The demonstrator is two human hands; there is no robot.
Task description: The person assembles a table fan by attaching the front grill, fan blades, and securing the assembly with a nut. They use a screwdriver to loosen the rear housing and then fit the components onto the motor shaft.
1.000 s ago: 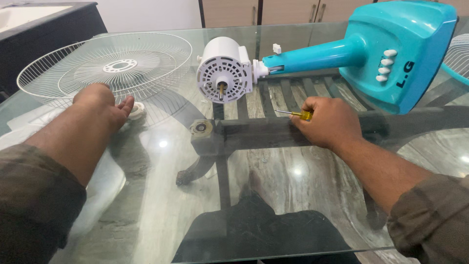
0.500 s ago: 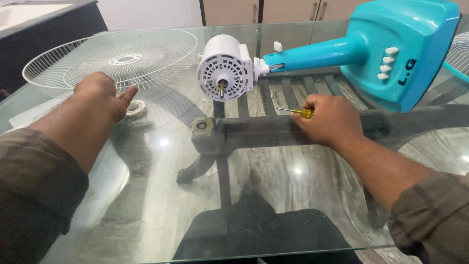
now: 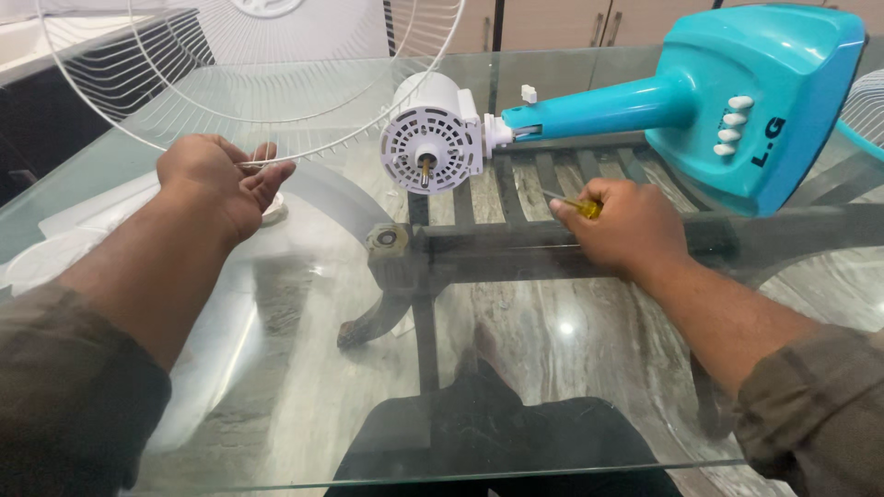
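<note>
My left hand (image 3: 219, 184) grips the rim of a white wire fan grille (image 3: 276, 83) and holds it tilted up off the glass table (image 3: 304, 368). A fan lies on its side across the table: its white motor housing (image 3: 433, 143) with the bare shaft faces me, and its turquoise stand and base (image 3: 746, 101) stretch to the right. My right hand (image 3: 626, 225) rests on the glass below the turquoise neck, closed around a small yellow-handled screwdriver (image 3: 580, 206) whose tip points left.
A small white ring-shaped part (image 3: 273, 212) lies on the glass beside my left hand. A round metal fitting (image 3: 387, 238) sits at the table's centre on the dark frame underneath. Another wire grille (image 3: 864, 106) shows at the right edge. Wooden cabinets stand behind.
My left hand has taken hold of the grille's rim and raised it from lying flat on the table to tilted upright. The right hand has hardly moved.
</note>
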